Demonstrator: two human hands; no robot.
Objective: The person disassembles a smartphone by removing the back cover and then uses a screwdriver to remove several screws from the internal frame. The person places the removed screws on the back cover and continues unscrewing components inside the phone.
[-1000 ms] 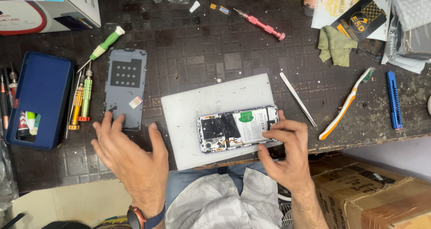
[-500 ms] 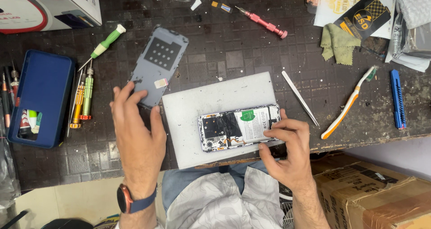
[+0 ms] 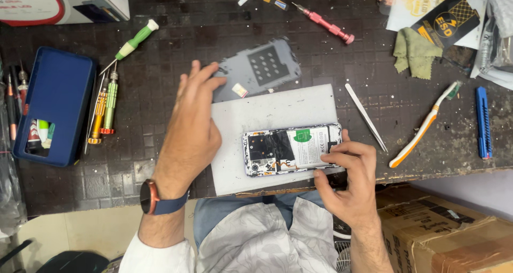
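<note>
Head view shows the left hand [image 3: 192, 120] spread flat, fingertips on the detached grey plastic back cover [image 3: 256, 70], while the right hand [image 3: 347, 179] pinches the opened phone [image 3: 291, 150], internals exposed, reassembly undone.

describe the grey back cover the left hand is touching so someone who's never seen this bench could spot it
On the dark tiled bench, find the pale grey mat at the front middle, where the opened phone lies. Just past its far left corner, the left hand has its fingertips on the back cover. It is a flat bluish-grey panel with a dark dotted square in its middle, unlike the thicker blue case at far left.
</note>
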